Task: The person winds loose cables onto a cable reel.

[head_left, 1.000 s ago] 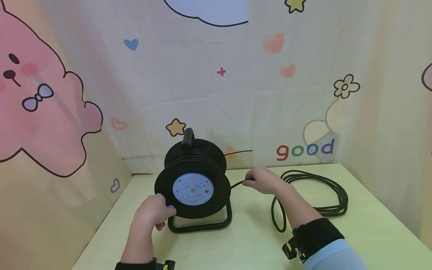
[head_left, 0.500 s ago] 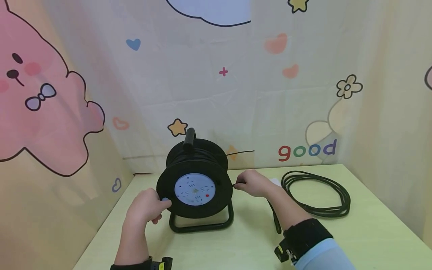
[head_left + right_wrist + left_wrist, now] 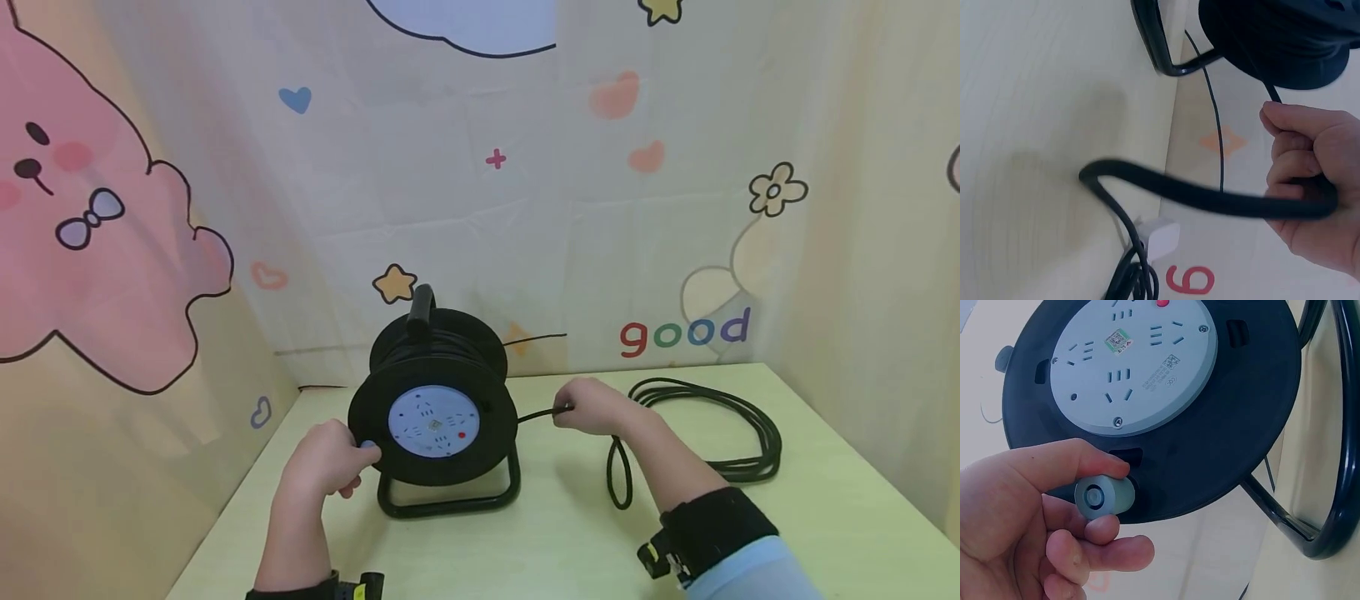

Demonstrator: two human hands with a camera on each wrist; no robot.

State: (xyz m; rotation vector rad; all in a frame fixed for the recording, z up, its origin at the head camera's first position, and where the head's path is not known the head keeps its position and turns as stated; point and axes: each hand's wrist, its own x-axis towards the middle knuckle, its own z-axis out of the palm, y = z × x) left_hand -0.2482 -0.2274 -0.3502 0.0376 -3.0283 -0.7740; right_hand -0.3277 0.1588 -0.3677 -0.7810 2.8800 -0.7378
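Cord reel [image 3: 438,373], black, two round flanges with cord wound between; upright on the pale, faintly grained table [image 3: 570,533], left of centre in the head view. Fittings: smooth grey-blue socket disc [image 3: 433,422] with slots and one red button; glossy bent-tube stand [image 3: 450,507]; arched black handle [image 3: 422,310]; grey-blue cylindrical knob [image 3: 1105,497] with a ringed end face, low on the front flange.
Left hand [image 3: 322,458]: thumb and finger pinching the knob, other fingers loosely bent.
Right hand [image 3: 588,406]: right of the reel, thumb and forefinger pinching the black, round-section cord [image 3: 537,414], remaining fingers curled about it.
Coil [image 3: 768,446], loose and oval, on the table at right; white block-shaped plug [image 3: 1163,239] beside the cord in the right wrist view.
Changes from half a second ago: right hand farther from the reel, longer cord span exposed, hanging loop opened wider; left hand practically unmoved
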